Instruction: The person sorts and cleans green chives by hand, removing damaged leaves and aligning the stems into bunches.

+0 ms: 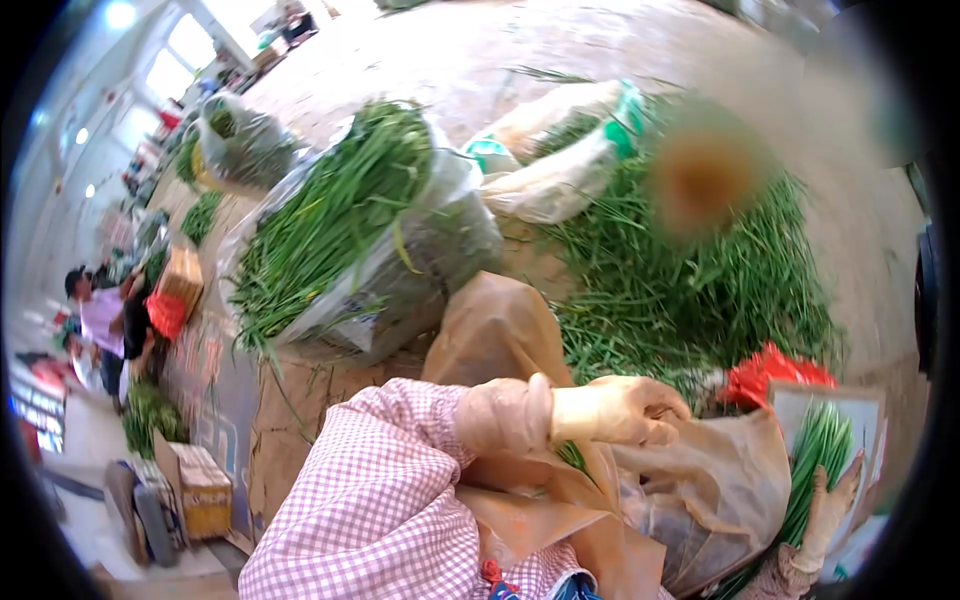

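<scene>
My left hand (625,410), in a pale glove, is over my lap with its fingers curled in and nothing visible between them. Below its wrist, a few green leaves (572,457) show against the translucent brown apron (500,325). At the lower right, my right hand (828,508) rests along the side of a bundle of long green stalks (808,470), its thumb apart from its stretched fingers. The bundle lies partly over a pale, framed flat surface (868,412). A large heap of loose green stalks (690,290) spreads in front of me.
A clear plastic bag (455,245) full of greens stands ahead, beside a white and green sack (545,195). Red plastic (775,378) lies near the right hand. Cardboard boxes (203,490) and a seated person (100,315) are at left. An orange-brown blur covers part of the heap.
</scene>
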A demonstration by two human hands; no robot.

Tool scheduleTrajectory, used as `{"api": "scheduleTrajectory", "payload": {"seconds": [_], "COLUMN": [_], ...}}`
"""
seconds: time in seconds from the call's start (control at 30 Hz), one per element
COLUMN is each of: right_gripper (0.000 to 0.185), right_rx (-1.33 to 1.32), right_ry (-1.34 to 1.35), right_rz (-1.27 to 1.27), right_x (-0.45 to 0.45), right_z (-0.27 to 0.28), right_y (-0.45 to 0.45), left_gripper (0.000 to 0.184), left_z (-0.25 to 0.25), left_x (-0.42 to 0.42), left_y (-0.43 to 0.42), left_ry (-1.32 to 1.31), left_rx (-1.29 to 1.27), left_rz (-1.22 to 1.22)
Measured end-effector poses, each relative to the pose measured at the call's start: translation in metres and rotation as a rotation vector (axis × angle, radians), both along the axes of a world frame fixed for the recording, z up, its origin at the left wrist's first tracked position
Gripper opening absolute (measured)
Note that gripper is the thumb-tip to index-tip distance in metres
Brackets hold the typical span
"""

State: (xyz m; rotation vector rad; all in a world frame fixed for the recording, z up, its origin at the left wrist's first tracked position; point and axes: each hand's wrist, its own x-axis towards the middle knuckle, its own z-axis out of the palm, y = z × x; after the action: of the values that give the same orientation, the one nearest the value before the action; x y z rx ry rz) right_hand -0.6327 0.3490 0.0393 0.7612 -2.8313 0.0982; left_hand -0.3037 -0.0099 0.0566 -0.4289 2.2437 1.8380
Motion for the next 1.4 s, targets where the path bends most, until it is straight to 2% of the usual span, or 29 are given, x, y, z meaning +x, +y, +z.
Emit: {"api": "scheduleTrajectory", "payload": {"seconds": [0.03,0.07,0.13,0.17,0.2,0.23,0.27,0.3,0.33,0.37,0.43,0.5,0.57,0.6,0.67,0.7,0.73,0.77,0.87,0.9,1.07,1.13,1.2,1.27,1.4], "right_gripper": [0.085,0.085,0.071,0.058,0.054,0.053,0.054,0.055,0.055,0.053,0.048,0.040,0.034,0.034,0.027,0.027,0.023,0.020,0.016,0.016,0.016,0.016,0.017,0.019,0.020], "right_rx": [-0.092,-0.100,-0.450,-0.416,-0.519,-0.366,-0.271,-0.173,-0.152,-0.143,-0.126,-0.150,-0.319,-0.321,-0.591,-0.595,-0.765,-0.936,-1.047,-1.059,-1.086,-1.075,-1.076,-1.081,-1.070], "right_ry": [0.050,0.068,-0.437,-0.545,-0.786,-0.609,-0.627,-0.604,-0.550,-0.554,-0.550,-0.632,-0.575,-0.562,-0.813,-0.802,-1.037,-1.263,-1.379,-1.390,-1.404,-1.463,-1.498,-1.566,-1.627], "right_rz": [0.149,0.177,0.532,0.640,0.678,0.928,1.114,1.179,1.304,1.375,1.511,1.530,1.587,1.568,1.473,1.457,1.350,1.222,1.069,1.084,0.898,0.872,0.840,0.812,0.691], "right_x": [0.001,0.005,0.050,0.080,0.121,0.137,0.152,0.180,0.200,0.223,0.257,0.300,0.330,0.343,0.363,0.371,0.377,0.378,0.373,0.365,0.352,0.352,0.355,0.355,0.352], "right_z": [0.011,0.018,0.042,0.061,0.067,0.066,0.073,0.082,0.081,0.084,0.079,0.083,0.076,0.071,0.059,0.052,0.046,0.041,0.031,0.023,-0.001,-0.006,-0.011,-0.014,-0.022], "right_y": [-0.015,-0.040,-0.129,-0.173,-0.216,-0.250,-0.287,-0.320,-0.349,-0.376,-0.429,-0.470,-0.501,-0.515,-0.536,-0.541,-0.546,-0.549,-0.545,-0.544,-0.531,-0.529,-0.529,-0.528,-0.524], "left_gripper": [0.047,0.047,0.047,0.047,0.047,0.044,0.041,0.038,0.036,0.037,0.037,0.033,0.037,0.041,0.054,0.066,0.080,0.091,0.115,0.120,0.109,0.108,0.115,0.116,0.114], "left_z": [0.002,0.006,0.019,0.024,0.029,0.029,0.027,0.032,0.036,0.051,0.056,0.074,0.082,0.086,0.097,0.089,0.083,0.072,0.042,0.040,0.026,0.038,0.048,0.056,0.061], "left_x": [0.013,0.030,0.071,0.089,0.114,0.136,0.156,0.180,0.201,0.227,0.279,0.316,0.334,0.336,0.317,0.305,0.291,0.276,0.237,0.229,0.219,0.222,0.222,0.222,0.218], "left_y": [-0.005,-0.012,-0.028,-0.034,-0.045,-0.053,-0.057,-0.067,-0.070,-0.079,-0.108,-0.132,-0.157,-0.170,-0.196,-0.215,-0.232,-0.248,-0.284,-0.288,-0.282,-0.280,-0.287,-0.296,-0.303], "left_ry": [0.018,0.039,0.057,0.076,0.084,0.186,0.291,0.332,0.333,0.332,0.407,0.427,0.365,0.336,0.161,0.145,0.068,0.044,-0.151,-0.191,-0.132,-0.180,-0.253,-0.332,-0.417], "left_rx": [0.014,0.021,0.004,-0.021,-0.051,-0.128,-0.200,-0.178,0.050,0.067,-0.105,-0.182,-0.473,-0.634,-1.021,-1.142,-1.301,-1.373,-1.502,-1.456,-1.448,-1.362,-1.327,-1.155,-1.158], "left_rz": [0.024,0.059,0.149,0.202,0.253,0.350,0.450,0.540,0.714,0.816,0.924,1.110,1.187,1.206,1.069,1.015,0.899,0.847,0.788,0.754,0.725,0.726,0.789,0.773,0.728]}}
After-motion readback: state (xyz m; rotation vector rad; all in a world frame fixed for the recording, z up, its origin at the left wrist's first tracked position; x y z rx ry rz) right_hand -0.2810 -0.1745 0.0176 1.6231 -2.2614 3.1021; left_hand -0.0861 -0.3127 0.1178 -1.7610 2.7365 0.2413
